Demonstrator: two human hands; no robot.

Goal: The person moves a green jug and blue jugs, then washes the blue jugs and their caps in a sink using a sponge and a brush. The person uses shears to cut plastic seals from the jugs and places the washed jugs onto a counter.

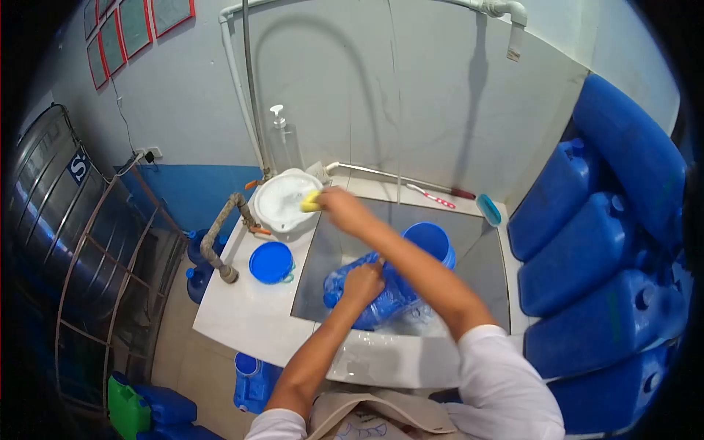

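My right hand (346, 210) is closed on a yellow sponge (311, 202), at the right rim of a white basin (262, 213) with white suds in it. Below, my left hand (364, 284) is wrapped round part of a translucent blue water jug (381, 311), probably its handle, which my fingers hide. The jug lies on its side in the grey sink (480, 282). Behind it in the sink stands a blue bucket (433, 238), partly covered by my right forearm. Wet suds show beside the jug.
A blue lid (270, 262) and a pump bottle (284, 143) stand left of the sink. Along the back ledge lie a long-handled tool (411, 183), a red-and-white brush (433, 196) and a teal brush (488, 210). Blue jerrycans (587, 315) are stacked at the right; a pipe (213, 238) rises at the left.
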